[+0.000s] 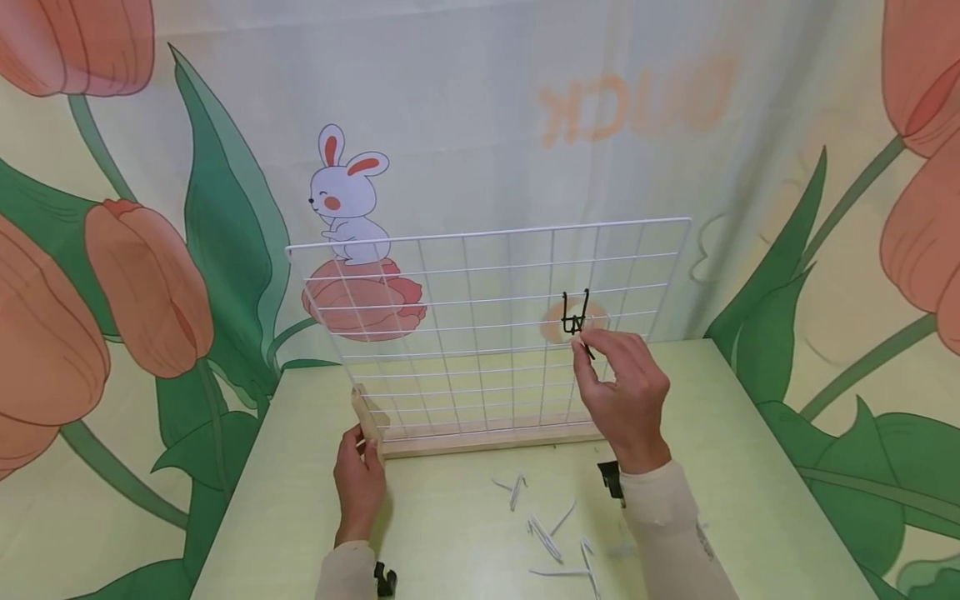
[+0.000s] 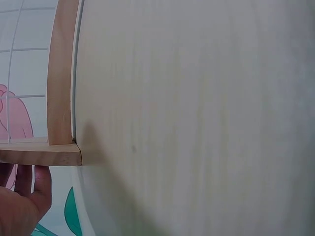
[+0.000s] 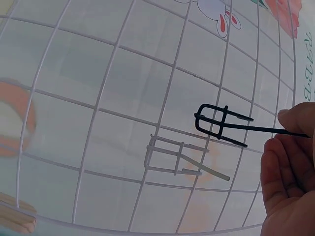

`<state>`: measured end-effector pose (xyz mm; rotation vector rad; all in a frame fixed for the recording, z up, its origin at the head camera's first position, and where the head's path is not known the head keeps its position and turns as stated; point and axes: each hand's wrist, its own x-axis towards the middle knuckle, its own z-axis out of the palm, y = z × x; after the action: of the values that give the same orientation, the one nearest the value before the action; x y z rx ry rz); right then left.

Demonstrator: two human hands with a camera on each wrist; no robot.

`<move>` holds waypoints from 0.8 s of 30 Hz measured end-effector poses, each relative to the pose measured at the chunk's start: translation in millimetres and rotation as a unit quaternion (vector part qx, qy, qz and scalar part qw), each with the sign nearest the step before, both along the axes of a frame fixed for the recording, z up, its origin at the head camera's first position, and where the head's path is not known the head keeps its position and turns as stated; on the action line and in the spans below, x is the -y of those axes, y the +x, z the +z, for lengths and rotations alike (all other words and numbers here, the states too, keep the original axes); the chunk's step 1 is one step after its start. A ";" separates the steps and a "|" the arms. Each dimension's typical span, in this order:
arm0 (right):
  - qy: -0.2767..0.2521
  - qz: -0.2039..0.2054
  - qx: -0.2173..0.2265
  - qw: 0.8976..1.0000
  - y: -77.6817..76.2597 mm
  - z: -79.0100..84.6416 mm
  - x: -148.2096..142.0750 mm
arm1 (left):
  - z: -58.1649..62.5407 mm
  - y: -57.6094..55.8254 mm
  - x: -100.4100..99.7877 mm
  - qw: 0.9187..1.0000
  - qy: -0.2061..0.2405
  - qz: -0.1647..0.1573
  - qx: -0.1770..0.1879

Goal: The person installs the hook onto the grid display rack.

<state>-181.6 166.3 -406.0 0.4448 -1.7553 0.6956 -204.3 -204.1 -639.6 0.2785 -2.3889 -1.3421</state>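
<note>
My right hand (image 1: 626,392) pinches the straight prong of a black wire hook (image 1: 574,323) between thumb and fingers. In the right wrist view, the black hook's (image 3: 216,120) squared frame points at the white wire grid (image 3: 170,78); whether they touch I cannot tell. A white hook (image 3: 165,157) of the same shape is on the grid beside it. My left hand (image 1: 360,483) is at the left wooden foot (image 1: 367,417) of the grid's stand. In the left wrist view, its fingers (image 2: 43,184) touch the outer side of that foot, with none seen on the inner side.
Several white hooks (image 1: 543,537) lie loose on the pale table (image 1: 450,533) in front of the wooden base bar (image 1: 487,440). The upright grid (image 1: 480,292) spans the table's middle. Behind it hangs a curtain (image 1: 480,125) printed with tulips and a rabbit.
</note>
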 end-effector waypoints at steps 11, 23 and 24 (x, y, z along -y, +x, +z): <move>-0.007 0.004 0.014 1.000 8.8 -3.6 -3.6 | -0.2 1.2 1.2 1.000 -0.007 0.001 -0.009; -0.026 0.007 0.045 0.999 26.4 -15.8 -19.3 | 1.9 0.8 1.0 1.000 0.000 0.001 0.010; -0.030 0.007 0.048 0.998 28.6 -17.4 -21.0 | 1.4 0.8 1.4 1.000 -0.001 0.000 0.009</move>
<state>-153.1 187.3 -423.3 0.3896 -1.8172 0.7878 -203.6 -205.5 -638.2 0.2913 -2.4035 -1.3431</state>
